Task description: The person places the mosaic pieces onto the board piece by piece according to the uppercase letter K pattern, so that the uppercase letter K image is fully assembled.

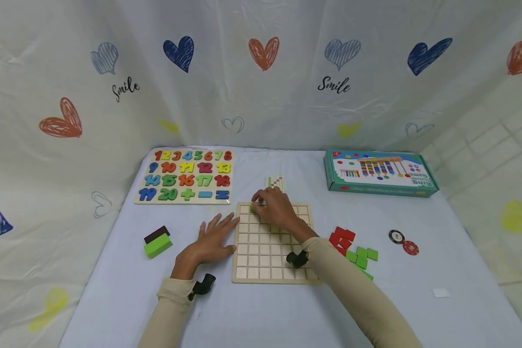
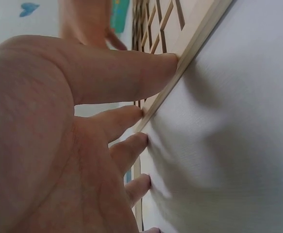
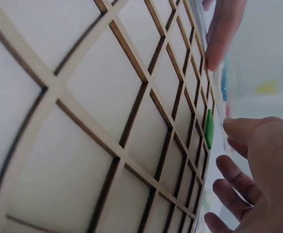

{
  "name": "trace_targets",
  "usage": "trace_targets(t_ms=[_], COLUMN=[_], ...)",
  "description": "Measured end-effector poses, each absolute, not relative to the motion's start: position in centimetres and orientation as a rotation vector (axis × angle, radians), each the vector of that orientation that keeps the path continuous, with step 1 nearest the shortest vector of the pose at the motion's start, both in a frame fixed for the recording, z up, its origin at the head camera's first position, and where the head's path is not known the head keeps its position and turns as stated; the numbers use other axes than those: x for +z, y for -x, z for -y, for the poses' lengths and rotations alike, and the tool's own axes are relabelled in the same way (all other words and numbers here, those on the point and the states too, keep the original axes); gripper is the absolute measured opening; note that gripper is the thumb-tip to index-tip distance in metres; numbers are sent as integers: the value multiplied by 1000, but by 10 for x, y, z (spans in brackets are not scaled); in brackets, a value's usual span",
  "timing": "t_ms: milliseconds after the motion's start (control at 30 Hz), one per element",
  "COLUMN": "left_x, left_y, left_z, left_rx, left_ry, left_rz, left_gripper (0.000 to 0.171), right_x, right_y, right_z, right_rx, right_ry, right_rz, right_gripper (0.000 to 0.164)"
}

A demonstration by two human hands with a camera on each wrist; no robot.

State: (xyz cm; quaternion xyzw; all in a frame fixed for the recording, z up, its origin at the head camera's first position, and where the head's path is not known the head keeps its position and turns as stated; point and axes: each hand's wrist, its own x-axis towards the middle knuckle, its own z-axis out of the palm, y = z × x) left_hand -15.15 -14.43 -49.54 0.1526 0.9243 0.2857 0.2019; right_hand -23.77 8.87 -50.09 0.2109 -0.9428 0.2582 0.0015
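A wooden grid board (image 1: 265, 281) lies flat on the white-covered table. One green square tile (image 3: 209, 128) sits in a cell near the board's far left corner, partly hidden by my right hand in the head view. My right hand (image 1: 275, 208) hovers over that corner with its fingers loosely bent. In the right wrist view, a small gap shows between the thumb and the tile. My left hand (image 1: 209, 244) spreads its fingers beside the board, and its thumb and fingertips touch the left edge. Loose red tiles (image 1: 342, 237) and green tiles (image 1: 362, 261) lie right of the board.
Behind the board lies a small patterned card (image 1: 275, 182). A number puzzle (image 1: 187, 175) is at the back left, a teal game box (image 1: 380, 173) at the back right. Green and dark blocks (image 1: 158, 245) are on the left; two round chips (image 1: 411, 248) and a white slip (image 1: 441, 293) on the right.
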Motion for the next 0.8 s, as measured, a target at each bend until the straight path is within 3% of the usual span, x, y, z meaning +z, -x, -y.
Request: trace_targets(t_ms=[367, 800], left_x=[-498, -492], left_y=[152, 153], left_z=[144, 145], left_rx=[774, 789], left_ry=[-424, -416], left_rz=[-2585, -2565], left_gripper=[81, 81], right_x=[-463, -436], right_y=[214, 165], right_z=[-129, -232], right_rx=[852, 673], right_ry=[-706, -497], right_rz=[2890, 3127], right_gripper=[35, 46])
